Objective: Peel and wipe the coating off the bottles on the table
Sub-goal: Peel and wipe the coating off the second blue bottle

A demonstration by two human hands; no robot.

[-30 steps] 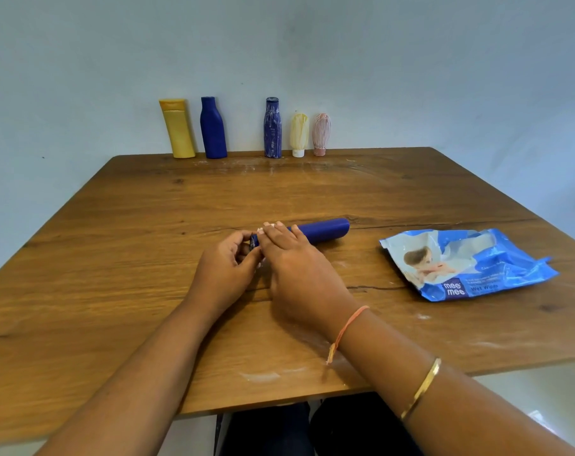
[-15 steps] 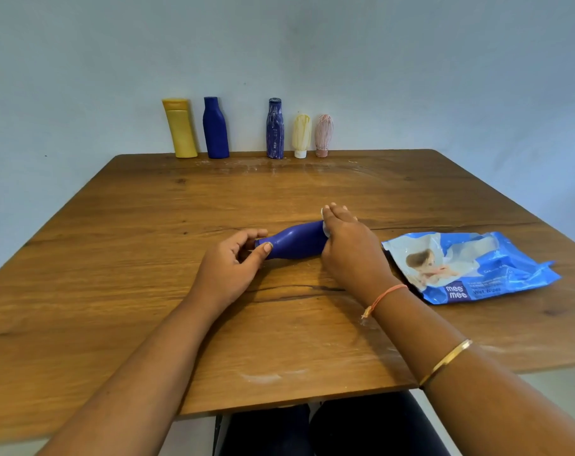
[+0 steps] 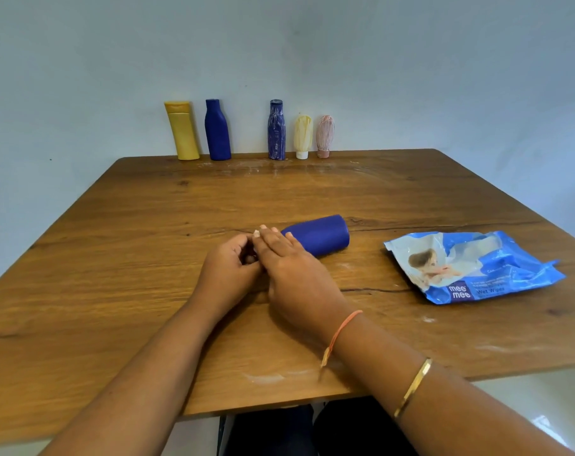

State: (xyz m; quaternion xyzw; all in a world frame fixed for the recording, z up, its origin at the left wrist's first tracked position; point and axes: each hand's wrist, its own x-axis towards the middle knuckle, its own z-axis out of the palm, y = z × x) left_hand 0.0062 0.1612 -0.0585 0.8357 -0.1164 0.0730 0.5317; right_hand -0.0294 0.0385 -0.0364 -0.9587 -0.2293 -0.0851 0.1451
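A dark blue bottle [image 3: 322, 236] lies on its side in the middle of the wooden table [image 3: 115, 291], base to the right. My left hand [image 3: 228, 274] curls around its cap end, which is hidden. My right hand [image 3: 292, 268] lies flat over the neck part, fingers together, something white at the fingertips. Along the far edge stand a yellow bottle [image 3: 182, 130], a clean blue bottle [image 3: 217, 130], a blue bottle streaked with white coating [image 3: 276, 134], a coated cream tube [image 3: 303, 136] and a coated pink tube [image 3: 324, 135].
A blue pack of wet wipes [image 3: 473, 266] lies flat to the right of the bottle. White residue marks the tabletop near the front edge [image 3: 266, 376] and by the far bottles. A plain wall stands behind the table.
My right hand slid from the bottle's base back left to its neck end, beside my left hand. The bottle's base end is uncovered again.
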